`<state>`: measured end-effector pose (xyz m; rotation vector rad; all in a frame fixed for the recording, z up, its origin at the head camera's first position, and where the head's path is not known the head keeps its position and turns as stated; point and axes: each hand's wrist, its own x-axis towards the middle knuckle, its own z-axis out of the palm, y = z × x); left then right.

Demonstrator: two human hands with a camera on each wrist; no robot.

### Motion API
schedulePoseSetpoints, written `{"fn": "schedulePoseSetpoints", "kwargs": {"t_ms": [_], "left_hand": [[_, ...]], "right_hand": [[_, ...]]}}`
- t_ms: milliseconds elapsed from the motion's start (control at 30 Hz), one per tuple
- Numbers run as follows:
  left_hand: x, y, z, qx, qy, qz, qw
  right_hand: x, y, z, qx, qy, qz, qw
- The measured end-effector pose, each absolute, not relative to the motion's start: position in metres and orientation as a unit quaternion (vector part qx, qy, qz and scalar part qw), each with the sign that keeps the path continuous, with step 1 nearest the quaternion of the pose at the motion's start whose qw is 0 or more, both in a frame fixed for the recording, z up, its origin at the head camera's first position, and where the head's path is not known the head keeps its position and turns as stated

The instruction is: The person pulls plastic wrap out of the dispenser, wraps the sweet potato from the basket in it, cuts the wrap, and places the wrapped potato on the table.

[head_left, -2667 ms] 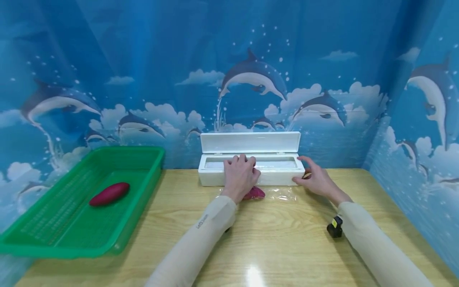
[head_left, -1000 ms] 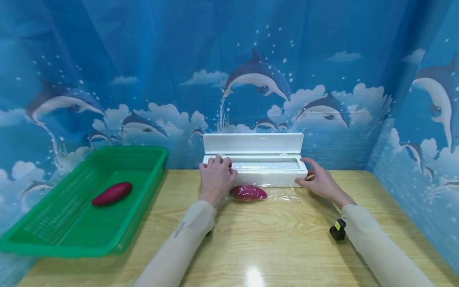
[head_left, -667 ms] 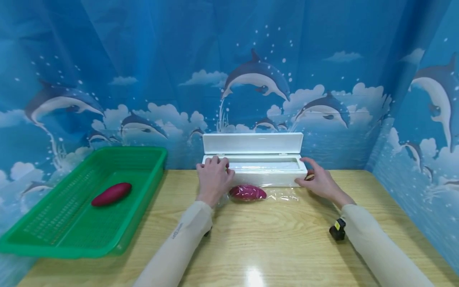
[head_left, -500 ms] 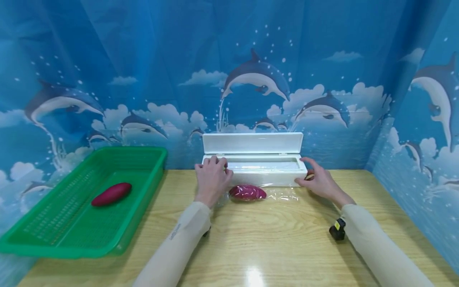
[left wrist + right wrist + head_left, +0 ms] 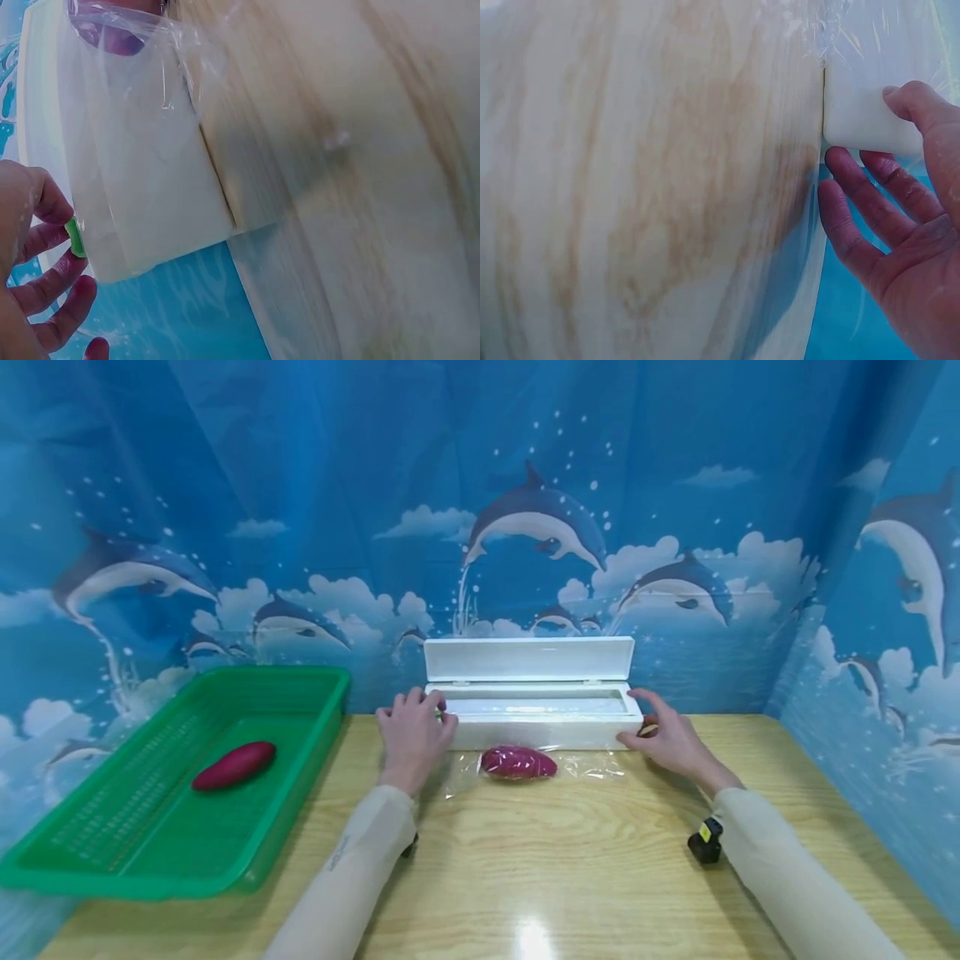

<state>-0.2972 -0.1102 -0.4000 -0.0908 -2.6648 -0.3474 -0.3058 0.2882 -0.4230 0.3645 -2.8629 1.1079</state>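
A long white cling film box (image 5: 540, 735) stands at the back of the table, its hinged lid (image 5: 529, 660) raised. At its left end my left hand (image 5: 414, 735) pinches a small green slide cutter (image 5: 76, 238) on the box's front edge, the other fingers loosely bent. My right hand (image 5: 670, 745) grips the right end, thumb on the front face (image 5: 866, 112) and fingers around the end. Clear cling film (image 5: 591, 766) comes over the front and lies on the table. Under it a dark red sweet potato (image 5: 519, 763) lies close before the box.
On the left stands a green plastic basket (image 5: 112, 887) with another sweet potato (image 5: 235, 766) inside. A blue dolphin-print curtain (image 5: 375, 485) rises right behind the box and along the right side. The wood-grain table (image 5: 570, 860) stretches in front of the hands.
My left hand has slid leftward along the box's front edge to its left end, uncovering the sweet potato and the film's left part. The right hand keeps its place on the box.
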Motion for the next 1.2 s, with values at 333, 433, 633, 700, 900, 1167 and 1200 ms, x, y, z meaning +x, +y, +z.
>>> {"fn": "schedulePoseSetpoints", "kwargs": {"t_ms": [333, 433, 633, 700, 900, 1167, 1200], "left_hand": [[-0.293, -0.117, -0.393, -0.034, -0.966, -0.14, 0.214], [-0.292, -0.115, -0.391, -0.067, -0.963, -0.141, 0.218], [-0.29, -0.108, -0.389, -0.167, -0.965, -0.116, 0.165], [-0.29, -0.106, -0.391, -0.172, -0.967, -0.112, 0.153], [-0.289, -0.108, -0.396, -0.185, -0.956, -0.131, 0.185], [-0.271, -0.115, -0.388, -0.259, -0.936, -0.14, 0.192], [-0.267, -0.116, -0.387, -0.269, -0.936, -0.134, 0.184]], "right_hand": [[-0.305, 0.285, -0.421, 0.113, -0.928, 0.355, 0.024], [-0.305, 0.284, -0.421, 0.112, -0.928, 0.355, 0.02], [-0.304, 0.283, -0.422, 0.11, -0.926, 0.361, 0.024], [-0.304, 0.282, -0.422, 0.113, -0.925, 0.361, 0.025], [-0.299, 0.281, -0.421, 0.113, -0.93, 0.349, 0.018], [-0.287, 0.287, -0.412, 0.138, -0.932, 0.334, -0.036], [-0.285, 0.288, -0.411, 0.143, -0.932, 0.329, -0.042]]}}
